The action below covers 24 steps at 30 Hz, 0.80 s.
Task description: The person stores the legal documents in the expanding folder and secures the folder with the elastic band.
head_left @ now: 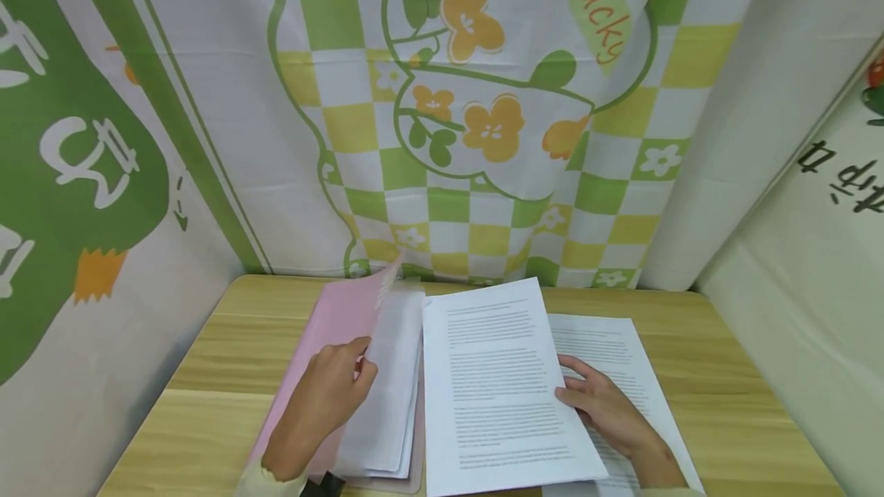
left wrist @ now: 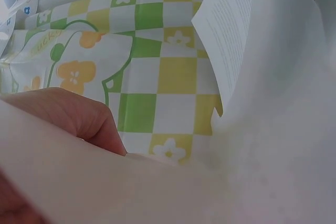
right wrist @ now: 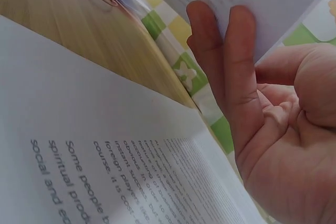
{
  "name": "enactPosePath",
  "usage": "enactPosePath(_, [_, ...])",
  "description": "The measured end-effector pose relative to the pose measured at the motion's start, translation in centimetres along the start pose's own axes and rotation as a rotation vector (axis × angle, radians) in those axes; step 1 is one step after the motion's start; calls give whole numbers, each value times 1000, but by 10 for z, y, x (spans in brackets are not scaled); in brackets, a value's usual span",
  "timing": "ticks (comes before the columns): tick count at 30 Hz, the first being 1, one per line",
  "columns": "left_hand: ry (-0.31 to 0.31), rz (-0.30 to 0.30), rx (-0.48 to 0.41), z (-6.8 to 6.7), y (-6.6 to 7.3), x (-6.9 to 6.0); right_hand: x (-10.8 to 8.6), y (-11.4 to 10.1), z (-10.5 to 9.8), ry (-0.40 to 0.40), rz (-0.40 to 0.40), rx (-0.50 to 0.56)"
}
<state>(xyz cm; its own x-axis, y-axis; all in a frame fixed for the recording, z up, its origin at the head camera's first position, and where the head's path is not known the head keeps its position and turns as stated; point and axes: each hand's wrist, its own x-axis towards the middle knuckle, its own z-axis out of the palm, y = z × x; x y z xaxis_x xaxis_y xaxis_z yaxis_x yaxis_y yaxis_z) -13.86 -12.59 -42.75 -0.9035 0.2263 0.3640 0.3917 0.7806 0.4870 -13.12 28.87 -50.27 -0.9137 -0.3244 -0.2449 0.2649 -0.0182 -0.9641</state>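
My left hand [head_left: 331, 390] pinches the lifted pink cover of a folder [head_left: 338, 309], on the left of the table in the head view. Inside the folder lie white sheets [head_left: 383, 382] under what looks like a clear sleeve. In the left wrist view, the left hand [left wrist: 68, 116] is partly hidden by the pale cover [left wrist: 157, 187]. A printed sheet [head_left: 497, 390] is held at its right edge by my right hand [head_left: 608, 409], between thumb and fingers. Under that hand lies a second printed sheet [head_left: 601, 340]. The right wrist view shows the right hand [right wrist: 273, 114] from its palm side.
A wooden table [head_left: 725, 397] carries the papers and folder. Patterned curtain [head_left: 476, 228] hangs along its back edge. Cloth walls stand to the left [head_left: 173, 274] and right [head_left: 794, 267].
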Motion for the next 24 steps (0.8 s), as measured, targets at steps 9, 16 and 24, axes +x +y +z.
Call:
enactPosePath(9, [0, 7, -7, -1, 2, 1, 4, -4, 8, -9, 10, -22])
enactPosePath(16, [4, 15, -16, -2, 3, 0, 9, -7, 14, 38, 25, -42])
enactPosePath(24, [2, 15, -9, -2, 2, 1, 20, -9, 20, 6, -7, -37])
